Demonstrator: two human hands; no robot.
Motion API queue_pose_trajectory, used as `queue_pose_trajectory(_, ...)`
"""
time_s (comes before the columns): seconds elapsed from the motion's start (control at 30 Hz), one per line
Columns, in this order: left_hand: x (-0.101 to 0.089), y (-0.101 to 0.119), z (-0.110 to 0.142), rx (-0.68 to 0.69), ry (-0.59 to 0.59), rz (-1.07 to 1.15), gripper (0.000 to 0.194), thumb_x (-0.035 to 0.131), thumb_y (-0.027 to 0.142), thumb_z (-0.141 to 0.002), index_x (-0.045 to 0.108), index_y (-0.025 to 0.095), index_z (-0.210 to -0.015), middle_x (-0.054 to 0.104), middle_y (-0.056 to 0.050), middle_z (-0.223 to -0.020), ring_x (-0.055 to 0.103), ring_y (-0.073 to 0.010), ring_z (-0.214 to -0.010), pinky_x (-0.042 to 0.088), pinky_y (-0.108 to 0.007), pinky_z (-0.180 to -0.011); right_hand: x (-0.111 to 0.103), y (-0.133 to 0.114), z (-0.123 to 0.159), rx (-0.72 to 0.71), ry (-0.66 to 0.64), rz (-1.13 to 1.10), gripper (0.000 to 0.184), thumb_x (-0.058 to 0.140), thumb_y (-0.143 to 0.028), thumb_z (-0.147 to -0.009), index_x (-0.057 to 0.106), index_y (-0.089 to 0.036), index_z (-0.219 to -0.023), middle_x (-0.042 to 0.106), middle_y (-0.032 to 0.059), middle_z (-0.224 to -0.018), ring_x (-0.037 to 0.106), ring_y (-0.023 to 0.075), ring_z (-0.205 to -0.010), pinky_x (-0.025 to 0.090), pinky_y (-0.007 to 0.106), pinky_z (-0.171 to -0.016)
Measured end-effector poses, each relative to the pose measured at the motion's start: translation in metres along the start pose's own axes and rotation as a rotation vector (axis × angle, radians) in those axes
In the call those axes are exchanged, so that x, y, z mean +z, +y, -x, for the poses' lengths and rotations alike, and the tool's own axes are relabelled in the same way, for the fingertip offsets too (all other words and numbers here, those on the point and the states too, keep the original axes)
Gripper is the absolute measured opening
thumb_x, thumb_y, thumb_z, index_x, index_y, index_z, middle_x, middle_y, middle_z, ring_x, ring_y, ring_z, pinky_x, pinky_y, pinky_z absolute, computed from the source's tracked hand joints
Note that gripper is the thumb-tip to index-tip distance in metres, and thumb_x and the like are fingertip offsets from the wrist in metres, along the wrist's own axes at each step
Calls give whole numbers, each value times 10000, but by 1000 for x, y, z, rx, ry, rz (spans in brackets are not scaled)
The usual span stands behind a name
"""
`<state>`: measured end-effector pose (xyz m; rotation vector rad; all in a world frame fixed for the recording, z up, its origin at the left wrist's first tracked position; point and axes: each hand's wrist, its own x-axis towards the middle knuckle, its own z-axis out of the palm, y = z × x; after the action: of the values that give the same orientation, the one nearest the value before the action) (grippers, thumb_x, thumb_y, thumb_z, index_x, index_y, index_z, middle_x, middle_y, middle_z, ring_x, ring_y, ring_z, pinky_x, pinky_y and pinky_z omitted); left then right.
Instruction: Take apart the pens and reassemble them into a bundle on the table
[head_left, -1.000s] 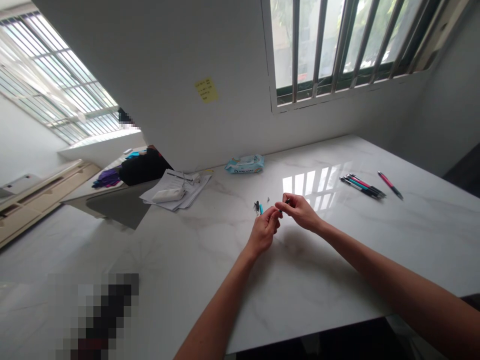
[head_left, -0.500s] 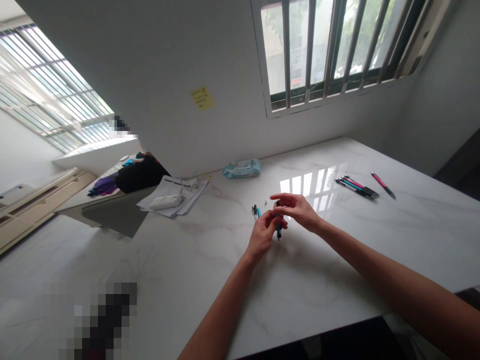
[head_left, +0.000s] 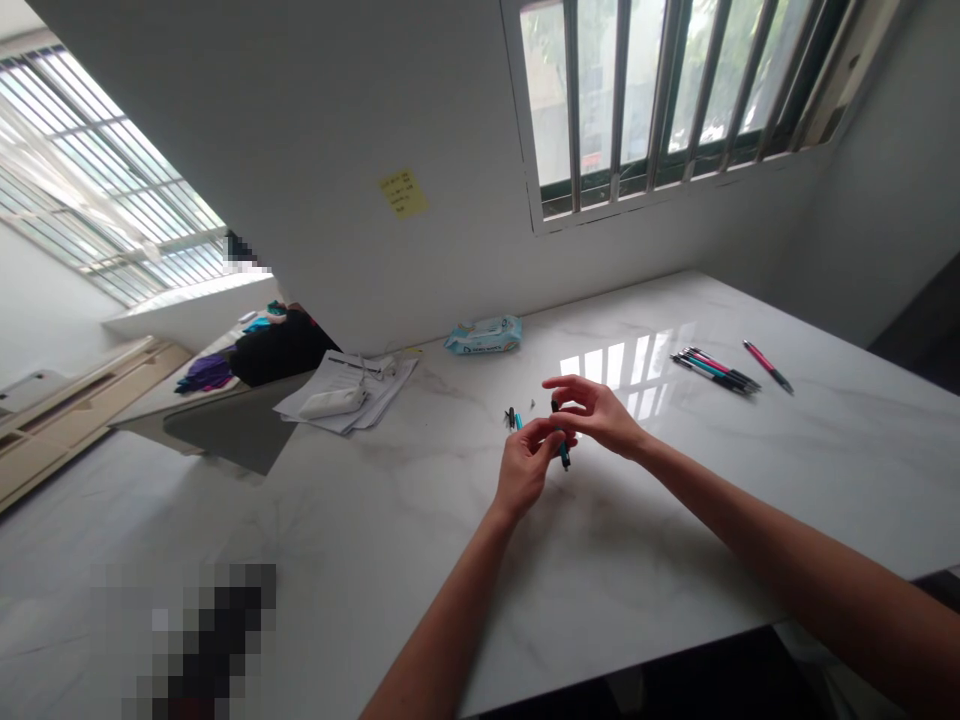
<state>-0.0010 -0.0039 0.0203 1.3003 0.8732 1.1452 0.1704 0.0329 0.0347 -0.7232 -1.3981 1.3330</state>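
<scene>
Over the middle of the table, my left hand (head_left: pixel 528 464) is closed round a teal and black pen (head_left: pixel 564 456), whose lower end pokes out below the fingers. My right hand (head_left: pixel 598 416) pinches at the pen's black upper end, thumb and fingers close to it, with one finger raised. Part of the pen is hidden by both hands. Just beyond my left hand lie small pen parts: a black piece (head_left: pixel 511 417), a teal piece (head_left: pixel 518 422) and a tiny grey piece (head_left: pixel 533 404).
To the right lies a bunch of several pens (head_left: pixel 716 371), with a single red pen (head_left: pixel 767 366) beside it. A light-blue wipes pack (head_left: pixel 484 336) rests by the wall. Papers (head_left: pixel 382 400) with a white pouch (head_left: pixel 334 402) are left of it on the marble table (head_left: pixel 360 560).
The pen has tilted, its lower end swinging slightly to the right. My right hand has shifted a little upward, and both hands stay on the pen.
</scene>
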Motion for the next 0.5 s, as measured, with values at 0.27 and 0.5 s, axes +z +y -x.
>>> queue_pose_trajectory(0.27,-1,-4,-1,-11,4,-52,337,774,434,-891,754,141,-1055,765,-105,-970,758,-242,-921,615,-445,-947,-1,-5,0,-33,-25,34,435,790,-324,-796,718,-212,-1209,721,76,-998,679,231,-965,580,360,-811)
queue_pose_trajectory(0.5,-2,-6,-1,-8,2,-52,320,767,426,-899,741,141,-1043,756,-96,-972,760,-231,-903,623,-435,-929,-3,-3,-1,-62,-52,51,394,769,-318,-825,732,-221,-1205,744,82,-1052,681,239,-1041,563,402,-930)
